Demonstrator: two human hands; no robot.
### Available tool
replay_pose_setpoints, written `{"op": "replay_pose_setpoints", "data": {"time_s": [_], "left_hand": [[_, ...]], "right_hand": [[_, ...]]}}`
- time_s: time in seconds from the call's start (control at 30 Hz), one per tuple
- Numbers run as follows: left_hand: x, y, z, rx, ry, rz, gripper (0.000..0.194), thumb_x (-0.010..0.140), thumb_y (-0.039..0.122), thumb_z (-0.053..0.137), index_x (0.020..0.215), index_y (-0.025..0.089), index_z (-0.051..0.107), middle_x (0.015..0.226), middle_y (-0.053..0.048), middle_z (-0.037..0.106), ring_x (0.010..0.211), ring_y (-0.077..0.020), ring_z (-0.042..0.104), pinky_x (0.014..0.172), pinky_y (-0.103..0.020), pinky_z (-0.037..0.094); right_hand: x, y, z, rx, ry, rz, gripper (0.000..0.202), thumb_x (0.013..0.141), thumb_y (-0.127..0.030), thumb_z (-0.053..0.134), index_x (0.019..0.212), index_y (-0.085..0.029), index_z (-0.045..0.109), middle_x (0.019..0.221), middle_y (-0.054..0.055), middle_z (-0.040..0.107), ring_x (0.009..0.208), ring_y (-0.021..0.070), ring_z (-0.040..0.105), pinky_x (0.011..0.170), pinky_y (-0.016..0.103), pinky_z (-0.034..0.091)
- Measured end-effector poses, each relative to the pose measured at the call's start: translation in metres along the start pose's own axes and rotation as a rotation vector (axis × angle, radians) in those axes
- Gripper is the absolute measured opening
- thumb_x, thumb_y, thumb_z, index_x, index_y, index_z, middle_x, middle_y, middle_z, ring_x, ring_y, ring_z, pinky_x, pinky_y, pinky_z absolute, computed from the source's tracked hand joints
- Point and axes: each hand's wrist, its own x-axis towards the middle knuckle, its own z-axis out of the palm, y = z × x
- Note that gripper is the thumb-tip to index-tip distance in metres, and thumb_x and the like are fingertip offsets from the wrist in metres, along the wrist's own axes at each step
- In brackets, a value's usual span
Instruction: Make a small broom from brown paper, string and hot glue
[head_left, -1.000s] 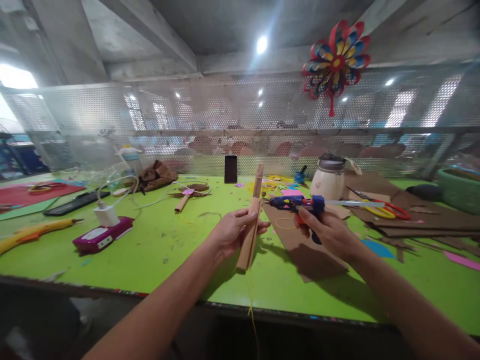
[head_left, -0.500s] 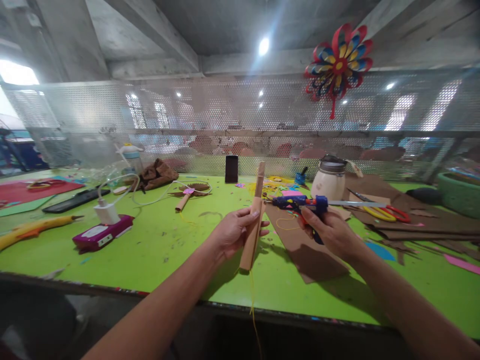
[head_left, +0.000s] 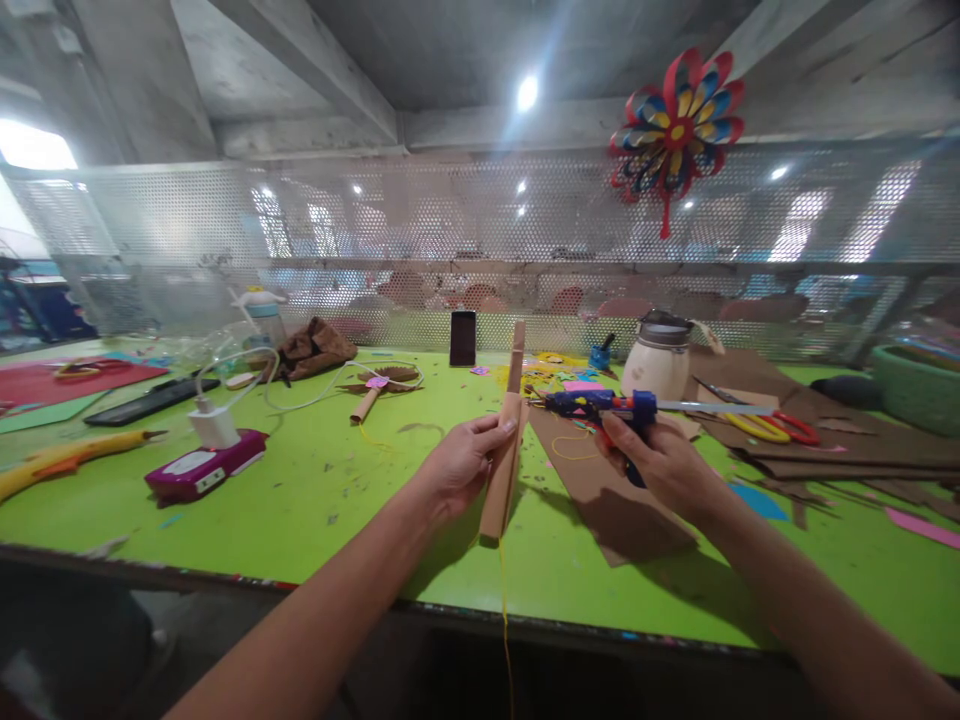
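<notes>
My left hand [head_left: 471,462] is closed around a long brown cardboard strip piece [head_left: 501,495], held tilted above the table with its narrower end pointing away. Yellow string [head_left: 505,610] hangs from its near end past the table edge. In my right hand [head_left: 656,460] is a blue hot glue gun [head_left: 600,402], with a pale glue stick [head_left: 720,408] jutting from its back. The gun's nozzle points left and is at or very near the cardboard's right edge; whether it touches I cannot tell. Brown cardboard [head_left: 600,500] lies beneath the gun.
Left on the green table [head_left: 300,540] are a purple power strip [head_left: 206,465] with a white charger, a yellow tool [head_left: 75,460] and a cardboard craft piece [head_left: 367,400]. A phone [head_left: 463,338] stands behind. Scissors [head_left: 772,428], a jar [head_left: 656,360] and brown sheets lie right.
Hardly anything differs. The cardboard piece's far end has shifted slightly left, and the hanging string has swung a little. Both hands keep their hold.
</notes>
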Motion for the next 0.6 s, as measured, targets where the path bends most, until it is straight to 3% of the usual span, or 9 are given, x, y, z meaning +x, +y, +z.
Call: {"op": "replay_pose_setpoints", "data": {"time_s": [0.37,0.6], "left_hand": [[-0.0011,0.0013,0.0001,0.023,0.017,0.006,0.02,0.074,0.019,0.068,0.092,0.009,0.067,0.078,-0.009,0.066,0.064,-0.0116,0.059,0.06,-0.022,0.045],[-0.0052,0.0027,0.0043,0.098,0.07,-0.007,0.021,0.076,0.022,0.065,0.095,0.012,0.066,0.073,-0.008,0.065,0.055,-0.0116,0.057,0.051,-0.023,0.045]], "right_hand": [[-0.0022,-0.007,-0.003,-0.118,-0.016,-0.031,0.05,0.088,-0.057,0.037,0.057,-0.019,0.045,0.053,0.001,0.048,0.051,0.0124,0.044,0.049,0.027,0.033],[-0.0031,-0.0069,0.0035,-0.086,0.013,-0.003,0.046,0.088,-0.056,0.038,0.063,-0.019,0.049,0.054,0.0,0.048,0.051,0.0124,0.045,0.052,0.028,0.036]]}}
